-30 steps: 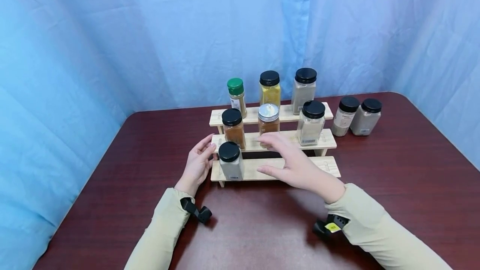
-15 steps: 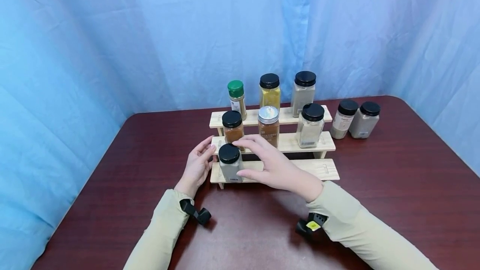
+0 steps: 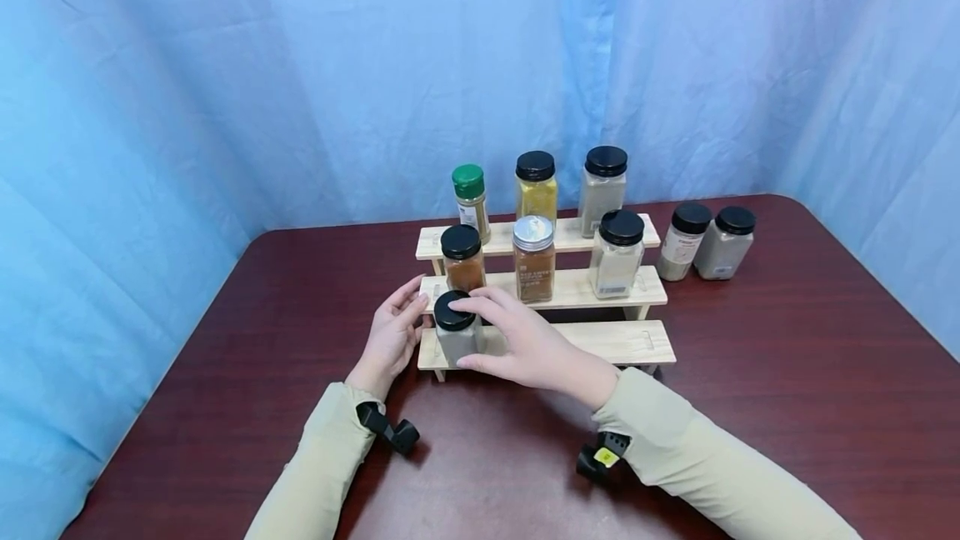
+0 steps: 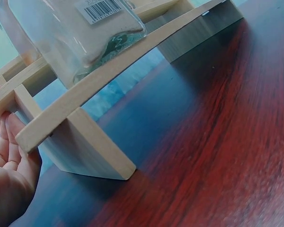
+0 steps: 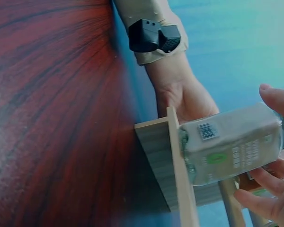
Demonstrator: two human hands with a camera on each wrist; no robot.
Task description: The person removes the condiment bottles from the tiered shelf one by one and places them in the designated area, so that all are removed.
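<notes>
A tiered wooden spice rack (image 3: 600, 346) stands on the table with jars on its three shelves. My left hand (image 3: 388, 338) grips the rack's left end at the middle shelf, thumb above and fingers partly hidden below. On the left of the front shelf stands a black-lidded square spice jar (image 3: 456, 346) with pale grey contents. My right hand (image 3: 540, 350) is spread around its upper part, fingers over the lid and thumb on the near side. In the right wrist view the jar (image 5: 232, 142) lies between thumb and fingers, which are not closed round it; firm contact is unclear.
Behind stand a brown-filled jar (image 3: 465, 272), a silver-lidded jar (image 3: 534, 273) and a pale jar (image 3: 617, 265). The top shelf bears a green-capped bottle (image 3: 472, 211), a yellow jar (image 3: 536, 197) and a grey jar (image 3: 602, 200). Two jars, one labelled (image 3: 681, 247), stand right of the rack.
My right hand has moved left from before the middle of the rack to the front-left jar, its fingers now over the lid. The left hand stays at the rack's end.
</notes>
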